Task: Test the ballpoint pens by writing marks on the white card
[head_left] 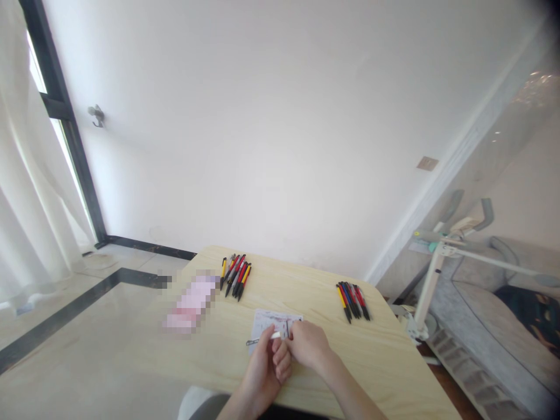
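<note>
My left hand [266,364] is closed around a slim white pen [265,338] whose dark tip points left. My right hand [308,344] is closed too, pinching the pen's right end; both hands meet above a small sheet of paper [273,319] with scribbles on it. The paper lies on a light wooden table [385,361] near its front edge. One cluster of several red, yellow and black pens [236,274] lies at the table's back left. Another cluster of several pens [352,300] lies at the right.
A blurred pink object [191,304] lies on the table's left part. A white stand with a green joint [431,274] and a grey sofa [490,315] are to the right. White wall behind, curtain [26,221] and window at left.
</note>
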{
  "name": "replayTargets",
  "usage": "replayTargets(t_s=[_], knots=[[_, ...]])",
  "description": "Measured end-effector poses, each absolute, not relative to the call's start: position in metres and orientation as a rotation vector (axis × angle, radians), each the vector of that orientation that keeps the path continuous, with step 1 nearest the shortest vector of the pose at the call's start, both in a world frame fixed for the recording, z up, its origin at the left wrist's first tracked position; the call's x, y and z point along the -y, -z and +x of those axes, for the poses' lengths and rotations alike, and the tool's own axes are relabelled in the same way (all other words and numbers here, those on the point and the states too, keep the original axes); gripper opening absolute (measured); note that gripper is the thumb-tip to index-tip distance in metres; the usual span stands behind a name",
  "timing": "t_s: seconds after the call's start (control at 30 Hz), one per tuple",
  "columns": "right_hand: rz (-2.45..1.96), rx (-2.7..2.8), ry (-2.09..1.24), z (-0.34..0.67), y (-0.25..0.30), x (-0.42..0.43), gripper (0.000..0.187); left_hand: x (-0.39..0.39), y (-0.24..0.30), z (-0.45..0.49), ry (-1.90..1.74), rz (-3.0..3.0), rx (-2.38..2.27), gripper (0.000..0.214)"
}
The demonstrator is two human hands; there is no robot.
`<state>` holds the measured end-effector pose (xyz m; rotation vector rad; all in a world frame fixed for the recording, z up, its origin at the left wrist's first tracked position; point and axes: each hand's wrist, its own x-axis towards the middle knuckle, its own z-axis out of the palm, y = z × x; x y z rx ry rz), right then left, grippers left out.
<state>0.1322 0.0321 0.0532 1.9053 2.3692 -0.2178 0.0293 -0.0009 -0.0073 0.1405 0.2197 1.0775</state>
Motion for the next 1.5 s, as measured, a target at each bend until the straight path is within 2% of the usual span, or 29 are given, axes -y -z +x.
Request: replayTargets(t_s=[0.6, 0.77, 1.0, 1.17, 1.5], knots=[[2.032, -2.410, 0.299, 0.147, -0.051, -0.032, 0.029, 0.002, 0.001, 0.029, -1.050, 0.138, -0.258, 0.044], [2.174, -2.539, 0.482, 0.156, -0.048, -0.025, 0.031, 0.002, 0.000, 0.030, -1.045, 0.137, -0.248, 0.044], [2.104, -2.894, 1.061, 0.147, -0.060, -0.010, 0.020, 0.002, 0.000, 0.033, -1.061, 0.140, -0.336, 0.045], [2.066, -2.920, 1.061, 0.137, -0.061, -0.005, 0.011, 0.001, 0.002, 0.036, -1.076, 0.099, -0.403, 0.043], [2.145, -2.974, 1.131, 0.137, -0.056, 0.001, 0.011, 0.003, 0.002, 0.039, -1.114, 0.152, -0.411, 0.044]])
